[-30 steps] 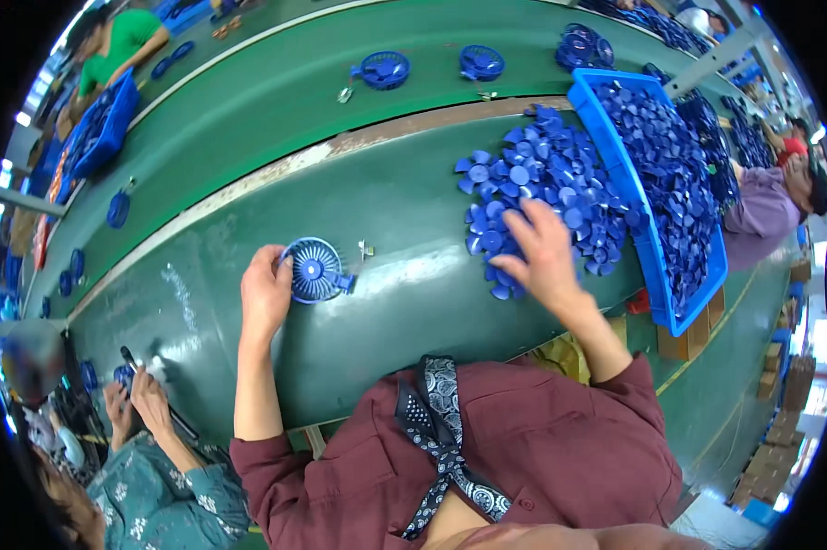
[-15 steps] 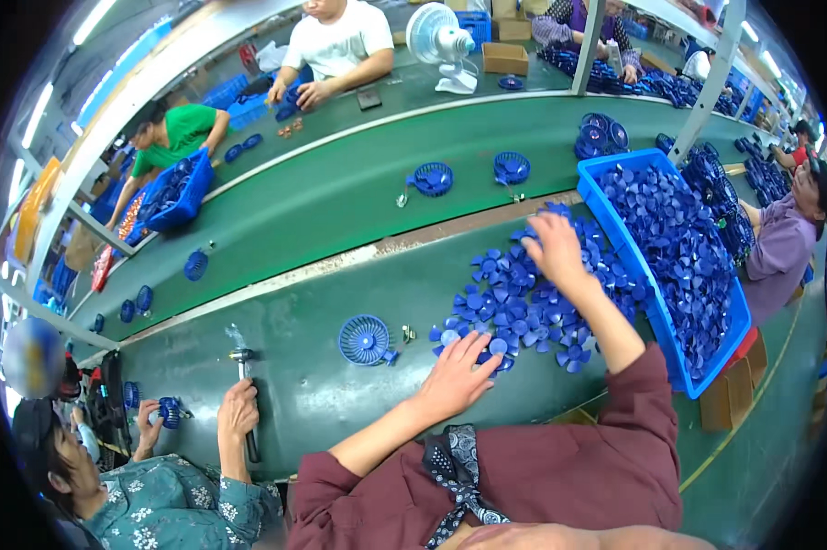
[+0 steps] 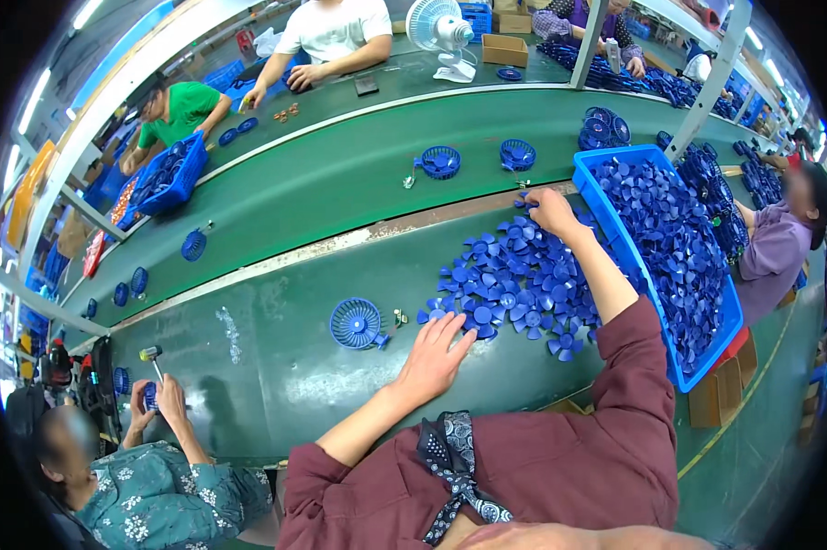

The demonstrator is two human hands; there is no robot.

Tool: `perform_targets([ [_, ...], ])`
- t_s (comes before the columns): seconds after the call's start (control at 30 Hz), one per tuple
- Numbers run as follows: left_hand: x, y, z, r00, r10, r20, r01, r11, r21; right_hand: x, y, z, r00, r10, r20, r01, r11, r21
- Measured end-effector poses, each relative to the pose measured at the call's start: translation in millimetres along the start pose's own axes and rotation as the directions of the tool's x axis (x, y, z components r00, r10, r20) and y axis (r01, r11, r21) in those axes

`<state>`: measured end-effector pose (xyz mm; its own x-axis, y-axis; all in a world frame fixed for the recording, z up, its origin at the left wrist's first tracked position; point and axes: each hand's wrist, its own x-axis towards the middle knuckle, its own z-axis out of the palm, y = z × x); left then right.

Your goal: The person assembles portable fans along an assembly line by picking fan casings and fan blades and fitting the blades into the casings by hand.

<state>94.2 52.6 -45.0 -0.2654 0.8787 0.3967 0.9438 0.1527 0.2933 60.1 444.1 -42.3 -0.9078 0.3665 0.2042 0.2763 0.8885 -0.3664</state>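
Small blue plastic fan blades lie in a loose pile [image 3: 523, 275] on the green workbench. My left hand [image 3: 435, 356] rests at the pile's near left edge, palm down, fingers stretched out and nothing held. At its far edge, my right hand [image 3: 553, 213] has its fingers bent down and drawn together on a blue fan blade [image 3: 521, 201]. The fingertips are partly hidden. Left of the pile lies a round blue fan housing [image 3: 356, 324] with a ribbed cage. A small metal piece [image 3: 401, 318] lies beside it, near my left hand.
A blue bin [image 3: 731, 316] full of fan blades stands at the right. Beyond a low ledge runs a green conveyor [image 3: 331, 174] carrying fan housings. At the left, a co-worker [image 3: 157, 495] holds a hammer [image 3: 153, 359] and a blue part. Other people work across the conveyor and at right.
My right hand has gone from spread over the pile to fingers closed at its far edge. My left hand has shifted slightly left. The co-worker's hammer has moved left to the blue part.
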Motion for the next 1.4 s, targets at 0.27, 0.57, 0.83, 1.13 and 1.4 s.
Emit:
perform_targets([
  [0.27, -49.3, -18.3, -78.7, 0.946, -0.147, -0.291, 0.112, 0.985, -0.131, -94.6, -88.2, -73.5, 0.987, -0.145, -0.062, 0.153, 0.975, 0.158],
  [0.57, -70.9, -24.5, -76.5, 0.942, -0.176, -0.287, 0.124, 0.974, -0.19, -252.4, -59.8, -97.4, 0.931, 0.263, -0.252, -0.203, 0.949, 0.24],
  [0.83, -86.7, -25.7, -37.9, 0.978, -0.059, -0.202, 0.039, 0.994, -0.104, -349.2, -33.5, -79.4, 0.85, 0.492, -0.189, -0.477, 0.87, 0.122],
  [1.13, -64.9, -6.2, -37.9, 0.996, -0.08, -0.033, 0.079, 0.997, -0.026, -295.0, -41.3, -37.8, 0.956, 0.26, -0.134, -0.229, 0.951, 0.209],
  [1.4, -6.1, 0.4, -35.7, 0.995, -0.095, -0.028, 0.095, 0.995, -0.004, -237.1, 50.4, -164.0, 0.97, -0.007, -0.243, 0.016, 0.999, 0.036],
])
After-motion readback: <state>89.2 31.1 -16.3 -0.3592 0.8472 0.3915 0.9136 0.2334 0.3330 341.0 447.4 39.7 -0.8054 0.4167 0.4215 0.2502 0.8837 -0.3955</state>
